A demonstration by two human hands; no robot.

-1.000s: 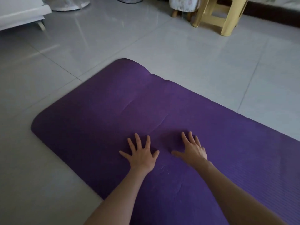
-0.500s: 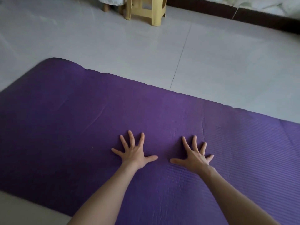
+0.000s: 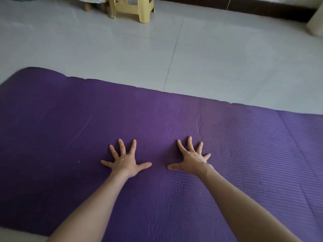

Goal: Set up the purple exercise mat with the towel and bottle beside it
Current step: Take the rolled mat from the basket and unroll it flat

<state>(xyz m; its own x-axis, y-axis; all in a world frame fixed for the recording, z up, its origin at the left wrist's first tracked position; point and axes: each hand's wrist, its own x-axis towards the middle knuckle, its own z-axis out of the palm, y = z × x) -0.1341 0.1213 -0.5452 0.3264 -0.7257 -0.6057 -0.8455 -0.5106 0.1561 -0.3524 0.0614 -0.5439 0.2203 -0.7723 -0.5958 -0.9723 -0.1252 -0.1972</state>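
The purple exercise mat [image 3: 174,116] lies unrolled flat on the pale tiled floor and fills the lower half of the head view, running from left to right. My left hand [image 3: 125,160] presses palm down on the mat near its middle, fingers spread. My right hand [image 3: 191,158] lies flat beside it, a short gap to the right, fingers spread too. Neither hand holds anything. Creases run across the mat just right of my right hand. No towel or bottle is in view.
A yellow plastic stool [image 3: 132,9] stands on the floor at the back, left of centre, with a wooden-legged piece of furniture [image 3: 92,4] beside it. A dark baseboard [image 3: 244,9] runs along the back right. Bare tiles [image 3: 227,58] stretch beyond the mat's far edge.
My hands have slid to the right along the mat, staying flat and spread. The view has turned right with them, so the mat's rounded left end has left the frame.
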